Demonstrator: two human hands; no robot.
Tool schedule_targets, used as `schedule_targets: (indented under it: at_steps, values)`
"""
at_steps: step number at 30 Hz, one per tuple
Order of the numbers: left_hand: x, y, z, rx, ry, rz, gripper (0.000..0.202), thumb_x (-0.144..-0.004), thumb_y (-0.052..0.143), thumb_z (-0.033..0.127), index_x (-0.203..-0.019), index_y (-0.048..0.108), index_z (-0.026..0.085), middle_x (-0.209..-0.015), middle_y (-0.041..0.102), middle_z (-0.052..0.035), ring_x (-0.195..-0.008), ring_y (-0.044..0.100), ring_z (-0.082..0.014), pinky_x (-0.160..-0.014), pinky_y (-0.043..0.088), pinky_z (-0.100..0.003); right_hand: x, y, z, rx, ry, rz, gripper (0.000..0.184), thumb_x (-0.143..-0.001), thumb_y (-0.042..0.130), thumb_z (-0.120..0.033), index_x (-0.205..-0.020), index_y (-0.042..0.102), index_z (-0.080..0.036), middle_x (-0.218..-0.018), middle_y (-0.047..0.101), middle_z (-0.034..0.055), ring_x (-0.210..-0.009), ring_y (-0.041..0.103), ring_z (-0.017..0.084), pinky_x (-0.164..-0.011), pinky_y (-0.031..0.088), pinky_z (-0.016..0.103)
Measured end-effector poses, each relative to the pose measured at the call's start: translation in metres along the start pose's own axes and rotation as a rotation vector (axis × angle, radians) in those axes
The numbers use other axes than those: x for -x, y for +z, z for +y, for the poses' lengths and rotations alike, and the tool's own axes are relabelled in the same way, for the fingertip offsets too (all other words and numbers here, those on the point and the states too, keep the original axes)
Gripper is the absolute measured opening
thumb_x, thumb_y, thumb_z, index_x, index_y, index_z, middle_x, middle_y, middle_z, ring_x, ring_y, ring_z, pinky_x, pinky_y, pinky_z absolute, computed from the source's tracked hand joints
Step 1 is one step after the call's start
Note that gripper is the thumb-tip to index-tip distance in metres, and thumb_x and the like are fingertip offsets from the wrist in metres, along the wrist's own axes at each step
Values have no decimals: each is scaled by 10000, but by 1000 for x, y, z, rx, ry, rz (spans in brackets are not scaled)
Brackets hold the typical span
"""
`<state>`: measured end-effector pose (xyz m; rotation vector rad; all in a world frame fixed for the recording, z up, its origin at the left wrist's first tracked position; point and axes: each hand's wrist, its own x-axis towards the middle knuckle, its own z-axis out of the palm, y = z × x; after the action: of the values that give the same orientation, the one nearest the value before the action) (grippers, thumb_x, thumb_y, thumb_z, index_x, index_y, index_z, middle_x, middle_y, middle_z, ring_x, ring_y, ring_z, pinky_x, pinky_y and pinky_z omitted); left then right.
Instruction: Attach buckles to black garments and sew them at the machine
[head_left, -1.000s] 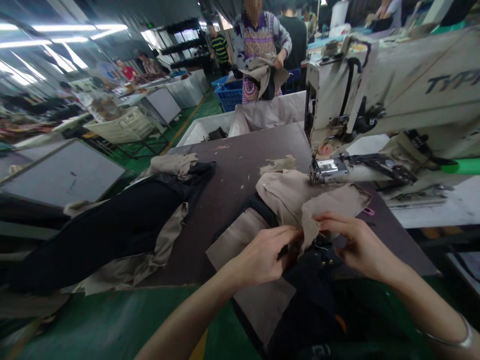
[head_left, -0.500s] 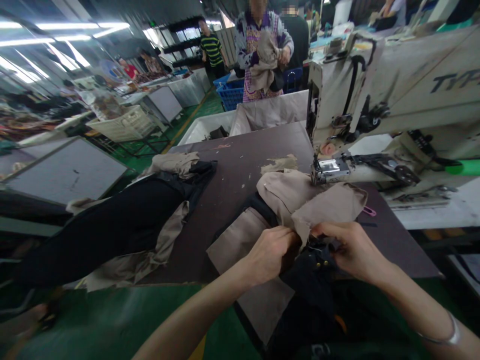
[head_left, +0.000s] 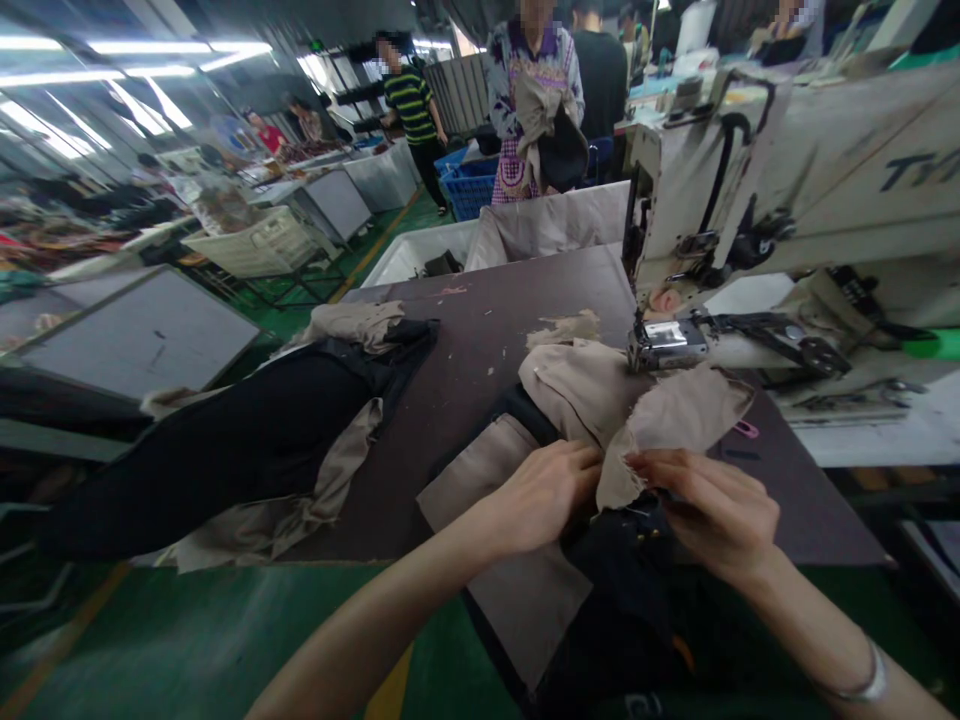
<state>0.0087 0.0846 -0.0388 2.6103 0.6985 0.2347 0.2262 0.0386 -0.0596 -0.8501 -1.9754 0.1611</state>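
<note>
On the table (head_left: 480, 300) in front of the sewing machine (head_left: 705, 180), I have both hands closed on a frayed beige lining (head_left: 675, 420) joined to a dark garment (head_left: 615, 580). The left hand (head_left: 544, 497) and right hand (head_left: 709, 515) stand just apart, each gathering the cloth, with a fold of lining rising between them. The lining lies near the presser foot (head_left: 667, 342); I cannot confirm contact. A second dark garment (head_left: 225, 440) lies well to the left. Against the earlier frame, the co-worker (head_left: 534, 70) beyond the bin (head_left: 540, 230) now holds a dark bundle (head_left: 561, 150) at chest height, hands hidden behind it.
</note>
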Motion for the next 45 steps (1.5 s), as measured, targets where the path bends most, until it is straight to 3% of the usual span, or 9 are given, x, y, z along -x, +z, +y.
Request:
schedule_targets:
  at_steps: [3,9,11,14,19,24,27,35,45]
  values:
    - [1,5,-2,-96,15,49,167,-938,470,203,-894,621,149,-907,649,-56,-815,591,-174,-702,483,-277,2,1,1,49,-12,75,199,-862,569,-46,-962,669,-185,-917,743,72,-809,722,166,-705,584,240]
    - [13,18,-4,-132,-104,486,185,-917,478,169,-852,648,135,-779,656,-57,-743,589,-164,-702,479,-297,9,-7,8,141,9,213,198,-833,588,-34,-924,672,-189,-891,740,68,-763,724,188,-677,587,269]
    - [13,14,-3,-45,-75,444,161,-914,483,161,-927,643,148,-853,676,-51,-817,615,-162,-758,496,-291,9,-5,7,136,18,217,197,-828,589,-36,-909,673,-195,-876,739,62,-746,724,192,-656,588,276]
    - [5,6,-3,97,10,270,200,-916,520,231,-1084,596,154,-1022,673,-66,-938,627,-173,-817,508,-287,6,2,2,116,17,217,184,-821,613,-38,-885,669,-201,-841,735,55,-700,713,179,-624,583,267]
    - [-9,1,-5,53,69,186,158,-902,475,221,-911,603,128,-846,641,-64,-798,613,-180,-706,489,-278,-1,6,-3,90,-39,223,158,-824,630,-53,-881,672,-195,-805,724,47,-684,706,161,-615,580,245]
    - [-11,-6,-7,278,63,152,233,-881,535,221,-1087,593,127,-1005,667,-85,-913,633,-184,-784,491,-263,-2,7,-3,75,-101,242,155,-790,662,-41,-858,683,-178,-779,724,53,-685,716,181,-614,588,253]
    - [-13,-10,-10,301,92,61,152,-821,602,197,-951,636,125,-922,681,-68,-840,645,-176,-739,485,-248,-2,11,-3,56,-109,261,156,-816,626,-53,-857,687,-190,-795,733,51,-723,727,198,-627,597,274]
    - [-6,5,0,72,20,289,157,-891,517,211,-867,652,135,-732,667,-26,-652,615,-135,-562,408,-235,-3,7,-5,59,-94,222,183,-795,664,-52,-905,699,-193,-831,731,52,-730,722,196,-633,601,274]
    - [9,9,21,-68,-167,414,205,-894,516,193,-1043,637,123,-849,711,-72,-759,668,-194,-657,499,-293,-9,4,-14,33,-95,249,129,-809,640,-59,-862,676,-170,-812,716,66,-708,707,187,-614,590,276]
